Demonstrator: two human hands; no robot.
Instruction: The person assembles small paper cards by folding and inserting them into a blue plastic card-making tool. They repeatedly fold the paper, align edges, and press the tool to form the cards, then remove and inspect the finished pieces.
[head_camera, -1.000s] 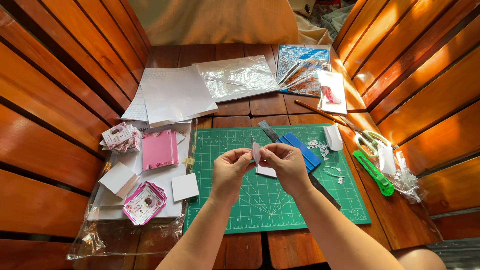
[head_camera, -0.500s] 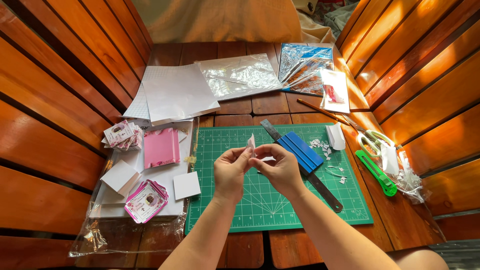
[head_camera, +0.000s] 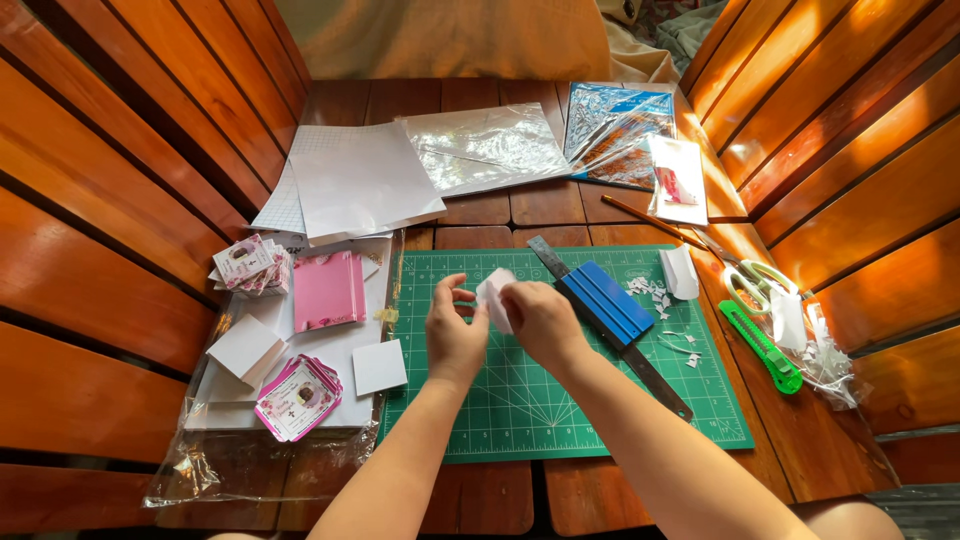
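My left hand and my right hand meet over the green cutting mat, fingertips close together. Between them is a small white paper card, pinched by my right fingers and touched by my left thumb and forefinger. Just right of my right hand lies a blue block on top of a long metal ruler. Small white paper scraps are scattered on the mat's right part.
Left of the mat: a pink booklet, white squares, small printed cards on a plastic sleeve. Behind: white sheets, clear plastic bags. Right: green utility knife, scissors, pencil. Slatted wooden walls enclose both sides.
Both hands have shifted left and slightly back over the mat with the white card. The card is turned, now showing more of its flat face.
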